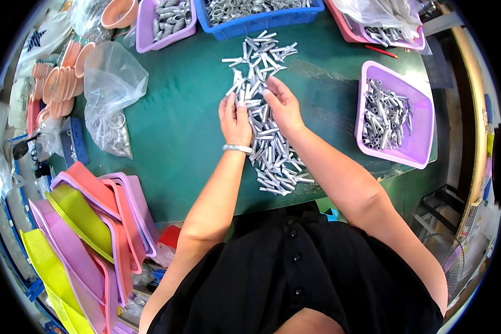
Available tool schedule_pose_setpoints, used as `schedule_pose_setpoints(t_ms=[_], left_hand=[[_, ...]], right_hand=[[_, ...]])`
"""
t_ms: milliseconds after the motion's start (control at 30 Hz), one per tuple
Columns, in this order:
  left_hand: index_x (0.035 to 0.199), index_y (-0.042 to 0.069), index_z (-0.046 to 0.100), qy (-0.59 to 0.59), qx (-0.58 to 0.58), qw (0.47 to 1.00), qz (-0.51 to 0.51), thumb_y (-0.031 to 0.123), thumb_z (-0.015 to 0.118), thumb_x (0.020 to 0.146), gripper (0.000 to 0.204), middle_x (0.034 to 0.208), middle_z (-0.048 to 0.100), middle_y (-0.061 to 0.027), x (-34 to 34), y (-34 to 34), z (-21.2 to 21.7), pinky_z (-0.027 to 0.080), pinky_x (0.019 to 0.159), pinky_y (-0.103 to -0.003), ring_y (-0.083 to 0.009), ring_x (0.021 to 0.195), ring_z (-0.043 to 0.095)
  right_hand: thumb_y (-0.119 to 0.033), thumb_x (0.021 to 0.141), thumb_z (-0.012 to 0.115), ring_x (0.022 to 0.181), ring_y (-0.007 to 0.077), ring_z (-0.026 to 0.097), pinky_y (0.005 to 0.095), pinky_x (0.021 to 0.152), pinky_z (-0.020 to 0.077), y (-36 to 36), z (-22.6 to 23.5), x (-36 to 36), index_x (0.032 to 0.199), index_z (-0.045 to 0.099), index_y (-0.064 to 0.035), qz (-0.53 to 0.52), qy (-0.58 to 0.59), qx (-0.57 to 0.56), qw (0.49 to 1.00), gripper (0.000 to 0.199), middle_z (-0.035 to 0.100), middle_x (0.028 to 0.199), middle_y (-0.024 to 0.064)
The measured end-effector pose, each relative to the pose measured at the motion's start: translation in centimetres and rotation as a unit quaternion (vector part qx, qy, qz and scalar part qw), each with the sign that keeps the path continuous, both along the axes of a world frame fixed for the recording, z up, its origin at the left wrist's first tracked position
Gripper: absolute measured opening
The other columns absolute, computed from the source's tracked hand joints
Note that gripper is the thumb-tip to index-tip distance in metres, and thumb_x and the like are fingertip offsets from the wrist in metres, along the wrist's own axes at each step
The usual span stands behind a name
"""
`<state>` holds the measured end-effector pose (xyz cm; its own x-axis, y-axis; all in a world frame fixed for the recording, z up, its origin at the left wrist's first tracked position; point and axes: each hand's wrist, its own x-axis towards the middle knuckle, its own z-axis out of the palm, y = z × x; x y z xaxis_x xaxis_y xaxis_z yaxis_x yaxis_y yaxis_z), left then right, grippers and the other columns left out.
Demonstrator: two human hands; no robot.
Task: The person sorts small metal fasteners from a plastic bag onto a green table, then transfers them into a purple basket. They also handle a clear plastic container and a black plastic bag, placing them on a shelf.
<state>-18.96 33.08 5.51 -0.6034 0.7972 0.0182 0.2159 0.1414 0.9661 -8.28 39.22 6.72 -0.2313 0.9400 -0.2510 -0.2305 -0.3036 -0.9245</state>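
A long heap of small silver metal tubes [273, 150] stretches across the green table in front of me. Many of the tubes have a flared or slanted end. My left hand [236, 123], with a pale bangle at its wrist, touches the heap's left side, fingers stretched forward and slightly bent. Opposite it, my right hand [284, 107] rests at the right side of the heap, thumb and fingers apart among the tubes. The fingertips of both hands are partly lost among the metal pieces. Neither hand plainly grips a single tube.
To the right stands a purple basket [423, 133] part-filled with similar tubes. Along the far edge are a blue crate [261, 23] of metal rings and another purple basket [167, 43]. A clear plastic bag [114, 78] lies at left. Stacked colored baskets [89, 222] lean at lower left.
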Motion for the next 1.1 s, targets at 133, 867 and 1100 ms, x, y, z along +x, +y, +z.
schedule_pose_setpoints(t_ms=[133,867,1100], left_hand=[[0.113,-0.004,0.053,-0.014,-0.043,0.999,0.011,0.019,0.051,0.089,0.033,0.116,0.047,-0.0172,-0.2,0.7,-0.2,0.042,0.088,-0.031,-0.0237,0.101,0.053],[0.095,-0.004,0.059,-0.073,-0.112,0.988,0.078,0.029,0.046,0.087,0.036,0.093,0.062,-0.0178,1.5,4.2,1.0,0.046,0.071,-0.034,-0.0241,0.079,0.059],[0.098,-0.004,0.056,-0.142,-0.029,0.986,0.085,0.020,0.045,0.090,0.028,0.094,0.060,-0.0123,4.2,4.5,2.7,0.047,0.069,-0.029,-0.0191,0.079,0.057]], right_hand=[[-0.011,0.085,0.058,0.096,0.0120,0.053,0.0238,0.083,0.0420,0.6,-0.8,-0.4,0.121,0.048,0.0004,0.026,-0.013,-0.029,0.999,0.039,0.057,0.110,0.0092],[-0.022,0.081,0.056,0.091,0.0240,0.061,0.0313,0.079,0.0473,0.7,-0.5,-1.7,0.118,0.051,-0.0044,0.031,-0.100,-0.013,0.994,0.041,0.062,0.102,0.0144],[-0.017,0.088,0.054,0.091,0.0144,0.056,0.0267,0.078,0.0464,1.0,0.1,-1.4,0.120,0.049,-0.0012,0.023,0.054,-0.123,0.991,0.037,0.059,0.106,0.0090]])
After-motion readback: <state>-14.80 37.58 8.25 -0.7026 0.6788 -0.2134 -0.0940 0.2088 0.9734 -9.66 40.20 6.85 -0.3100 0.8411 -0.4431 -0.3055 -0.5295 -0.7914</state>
